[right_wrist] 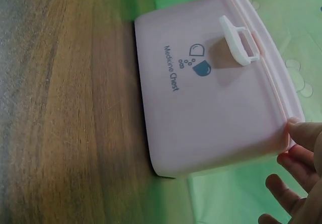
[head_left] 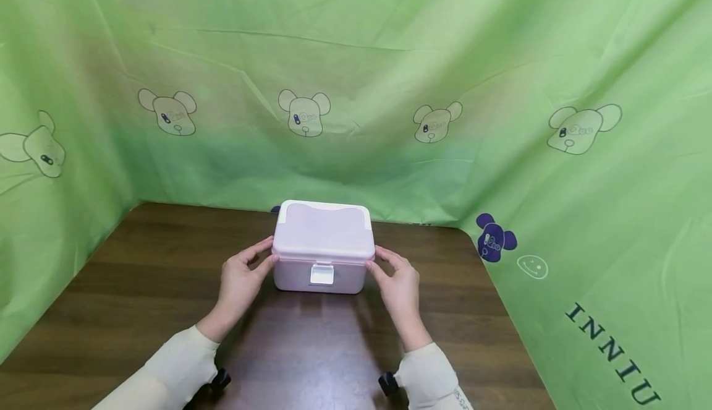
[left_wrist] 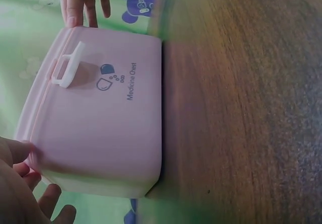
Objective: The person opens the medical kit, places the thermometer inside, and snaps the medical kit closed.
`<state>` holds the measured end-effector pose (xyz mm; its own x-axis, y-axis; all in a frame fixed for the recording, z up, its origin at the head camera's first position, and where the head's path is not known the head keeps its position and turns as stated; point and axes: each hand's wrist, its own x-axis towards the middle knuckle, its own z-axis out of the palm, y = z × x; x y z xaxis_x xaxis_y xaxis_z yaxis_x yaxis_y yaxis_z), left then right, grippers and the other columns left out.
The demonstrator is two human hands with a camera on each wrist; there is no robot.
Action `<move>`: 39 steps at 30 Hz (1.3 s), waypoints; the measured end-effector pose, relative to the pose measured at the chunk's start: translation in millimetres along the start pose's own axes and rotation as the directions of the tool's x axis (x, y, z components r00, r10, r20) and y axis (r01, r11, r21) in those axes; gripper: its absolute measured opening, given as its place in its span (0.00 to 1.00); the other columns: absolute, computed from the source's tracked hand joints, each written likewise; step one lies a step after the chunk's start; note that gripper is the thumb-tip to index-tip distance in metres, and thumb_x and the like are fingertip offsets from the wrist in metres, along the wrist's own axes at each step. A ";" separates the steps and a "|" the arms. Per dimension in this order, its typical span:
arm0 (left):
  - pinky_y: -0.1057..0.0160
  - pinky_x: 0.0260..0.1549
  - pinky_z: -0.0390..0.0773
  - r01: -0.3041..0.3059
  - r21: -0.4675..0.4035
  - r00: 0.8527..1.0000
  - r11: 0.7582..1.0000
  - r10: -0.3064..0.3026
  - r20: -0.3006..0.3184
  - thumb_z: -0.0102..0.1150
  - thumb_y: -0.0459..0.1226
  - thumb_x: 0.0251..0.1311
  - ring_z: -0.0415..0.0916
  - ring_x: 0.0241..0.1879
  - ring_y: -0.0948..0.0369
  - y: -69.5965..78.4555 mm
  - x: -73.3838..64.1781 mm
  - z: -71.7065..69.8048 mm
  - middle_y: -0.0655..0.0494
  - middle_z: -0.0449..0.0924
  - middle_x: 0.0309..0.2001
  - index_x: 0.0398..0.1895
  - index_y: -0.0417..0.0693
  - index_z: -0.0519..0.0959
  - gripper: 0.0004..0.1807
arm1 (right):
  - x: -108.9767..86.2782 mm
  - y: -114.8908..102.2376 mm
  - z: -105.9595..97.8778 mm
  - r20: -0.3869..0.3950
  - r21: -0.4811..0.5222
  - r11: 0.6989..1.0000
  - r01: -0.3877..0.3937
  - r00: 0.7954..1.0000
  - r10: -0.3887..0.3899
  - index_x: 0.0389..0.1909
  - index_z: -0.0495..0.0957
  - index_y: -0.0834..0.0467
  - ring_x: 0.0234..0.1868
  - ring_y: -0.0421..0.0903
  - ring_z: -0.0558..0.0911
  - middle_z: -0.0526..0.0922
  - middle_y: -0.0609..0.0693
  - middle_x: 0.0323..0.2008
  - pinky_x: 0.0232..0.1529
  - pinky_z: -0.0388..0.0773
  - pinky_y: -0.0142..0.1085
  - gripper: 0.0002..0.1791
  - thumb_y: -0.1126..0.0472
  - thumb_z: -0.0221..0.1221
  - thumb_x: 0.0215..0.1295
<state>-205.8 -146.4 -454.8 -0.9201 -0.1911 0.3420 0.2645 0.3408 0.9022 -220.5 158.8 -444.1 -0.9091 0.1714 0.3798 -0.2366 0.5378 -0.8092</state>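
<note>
A pale pink medicine chest with a lilac and white lid stands on the wooden table, its lid down. Blue "Medicine Chest" lettering and a capsule print mark the front. The white front latch is flipped up and sticks out from the face. My left hand grips the lid's left front corner, thumb at the front edge and fingers along the side. At the opposite corner, my right hand pinches the lid edge in the same way. The chest's back is hidden.
Green fabric printed with bear heads hangs behind the table and along both sides. The brown wooden table extends in front of the chest. Dark wrist devices sit under both pale sleeves.
</note>
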 end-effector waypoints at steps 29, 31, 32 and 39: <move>0.46 0.58 0.81 0.108 0.055 0.977 0.993 -0.116 0.177 0.77 0.48 0.56 0.77 0.64 0.45 -25.1 12.2 15.4 0.40 0.78 0.65 0.76 0.43 0.67 0.47 | -43.1 -26.7 34.0 -0.200 -0.065 0.992 -0.112 0.975 0.097 0.57 0.83 0.60 0.58 0.56 0.77 0.85 0.54 0.54 0.61 0.71 0.51 0.28 0.57 0.76 0.54; 0.47 0.58 0.81 0.106 0.054 0.979 0.993 -0.114 0.170 0.77 0.48 0.56 0.78 0.63 0.46 -24.3 11.8 16.4 0.40 0.79 0.64 0.76 0.42 0.67 0.46 | -49.2 -29.9 39.5 -0.224 -0.053 0.993 -0.107 0.970 0.093 0.56 0.83 0.60 0.57 0.56 0.76 0.85 0.54 0.53 0.61 0.69 0.50 0.29 0.57 0.77 0.52; 0.47 0.58 0.81 0.107 0.053 0.980 0.993 -0.115 0.166 0.77 0.48 0.56 0.79 0.62 0.46 -23.8 11.6 16.6 0.40 0.79 0.63 0.75 0.42 0.68 0.46 | -52.3 -31.3 43.1 -0.235 -0.043 0.994 -0.101 0.968 0.088 0.55 0.83 0.60 0.57 0.55 0.76 0.85 0.53 0.52 0.60 0.69 0.50 0.28 0.58 0.77 0.52; 0.49 0.55 0.83 0.090 0.112 0.983 0.990 -0.106 0.146 0.77 0.49 0.54 0.82 0.59 0.49 -19.9 10.8 14.7 0.43 0.83 0.59 0.68 0.42 0.77 0.39 | -70.4 -39.4 72.1 -0.253 0.020 0.997 -0.075 0.964 0.078 0.48 0.85 0.59 0.51 0.52 0.79 0.87 0.49 0.44 0.55 0.74 0.47 0.25 0.57 0.80 0.49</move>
<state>-225.2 -141.7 -472.9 -0.9753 -0.0895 0.2019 0.1463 0.4227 0.8944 -171.9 66.0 -471.2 -0.8082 0.4162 0.4167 -0.1745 0.5066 -0.8443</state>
